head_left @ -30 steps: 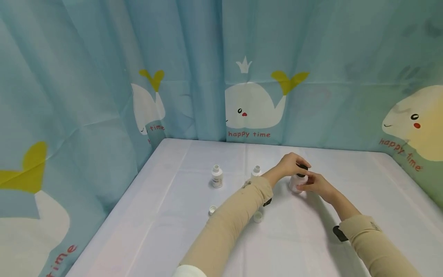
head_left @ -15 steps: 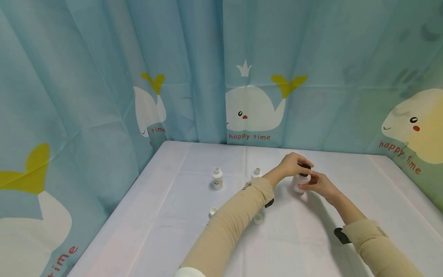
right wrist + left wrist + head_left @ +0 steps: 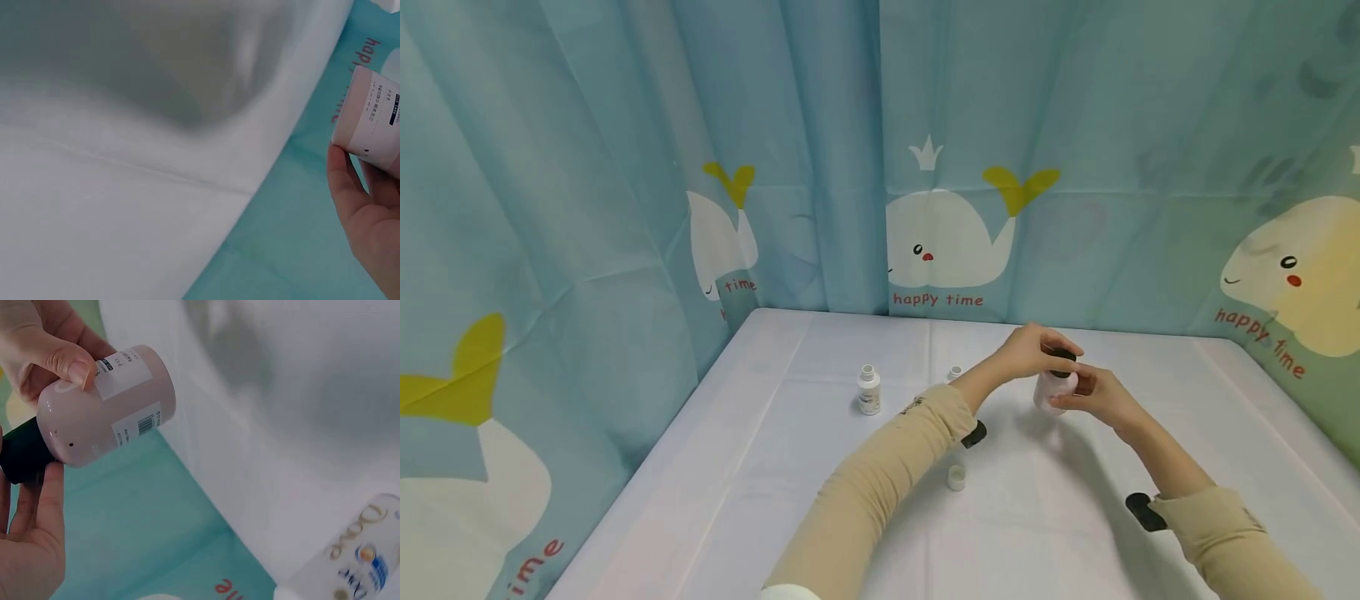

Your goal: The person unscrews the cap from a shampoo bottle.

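Observation:
A pink bottle with a black cap is between my two hands, slightly tilted and seemingly just off the table. My left hand holds the cap from above; in the left wrist view its fingers lie along the dark cap. With fingers and thumb, my right hand grips the bottle's body. White paper labels, one with a barcode, show on the pink bottle in the left wrist view. The right wrist view has my right hand around the bottle, partly cut off.
An uncapped white bottle stands left on the white-covered table. Another white bottle is mostly hidden behind my left forearm. One white cap lies nearer me. A blue whale-print curtain borders the table's back and left.
Both hands have lifted the pink bottle slightly and shifted it a little right. My left forearm now hides a white cap that showed at its left edge before.

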A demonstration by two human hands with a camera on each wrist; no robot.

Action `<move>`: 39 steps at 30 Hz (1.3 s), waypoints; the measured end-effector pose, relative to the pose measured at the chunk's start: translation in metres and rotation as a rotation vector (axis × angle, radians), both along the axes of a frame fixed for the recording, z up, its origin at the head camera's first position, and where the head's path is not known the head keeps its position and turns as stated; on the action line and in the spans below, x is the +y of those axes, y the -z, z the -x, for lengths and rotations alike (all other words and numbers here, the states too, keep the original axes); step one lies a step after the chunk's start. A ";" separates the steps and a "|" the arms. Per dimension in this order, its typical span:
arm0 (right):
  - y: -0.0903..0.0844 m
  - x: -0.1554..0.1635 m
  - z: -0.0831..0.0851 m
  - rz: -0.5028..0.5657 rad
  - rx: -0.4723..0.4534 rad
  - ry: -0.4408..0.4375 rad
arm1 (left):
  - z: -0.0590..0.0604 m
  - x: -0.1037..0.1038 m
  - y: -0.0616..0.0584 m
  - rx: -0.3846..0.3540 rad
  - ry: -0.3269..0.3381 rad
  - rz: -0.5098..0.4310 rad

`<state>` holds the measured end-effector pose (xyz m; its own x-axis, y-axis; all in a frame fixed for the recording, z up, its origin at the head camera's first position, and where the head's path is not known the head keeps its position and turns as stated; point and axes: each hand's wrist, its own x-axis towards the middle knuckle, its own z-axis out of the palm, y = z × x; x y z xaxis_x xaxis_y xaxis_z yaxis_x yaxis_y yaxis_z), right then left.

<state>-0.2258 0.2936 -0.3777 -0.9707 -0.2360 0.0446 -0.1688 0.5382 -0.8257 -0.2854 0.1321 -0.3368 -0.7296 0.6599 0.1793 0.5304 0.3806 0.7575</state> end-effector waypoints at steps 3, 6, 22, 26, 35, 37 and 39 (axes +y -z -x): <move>-0.004 -0.004 -0.003 -0.006 0.008 -0.002 | -0.004 -0.005 -0.005 -0.006 0.021 -0.008; -0.008 -0.008 -0.006 0.000 0.018 -0.012 | -0.007 -0.011 -0.010 -0.013 0.034 -0.011; -0.028 -0.034 -0.023 -0.031 0.030 -0.008 | -0.028 -0.037 -0.026 0.023 0.020 -0.045; -0.032 -0.037 -0.026 -0.007 0.046 -0.034 | -0.033 -0.042 -0.029 0.057 0.012 -0.043; -0.044 -0.046 -0.030 -0.011 0.066 -0.081 | -0.038 -0.058 -0.041 0.078 0.047 -0.037; -0.046 -0.048 -0.032 -0.012 0.073 -0.093 | -0.041 -0.062 -0.043 0.074 0.057 -0.042; -0.048 -0.050 -0.035 -0.003 0.079 -0.110 | -0.044 -0.067 -0.044 0.066 0.062 -0.040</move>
<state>-0.1910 0.2432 -0.3295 -0.9326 -0.3407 0.1189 -0.2911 0.5158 -0.8057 -0.2416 0.0655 -0.2923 -0.6730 0.6951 0.2529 0.6015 0.3154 0.7339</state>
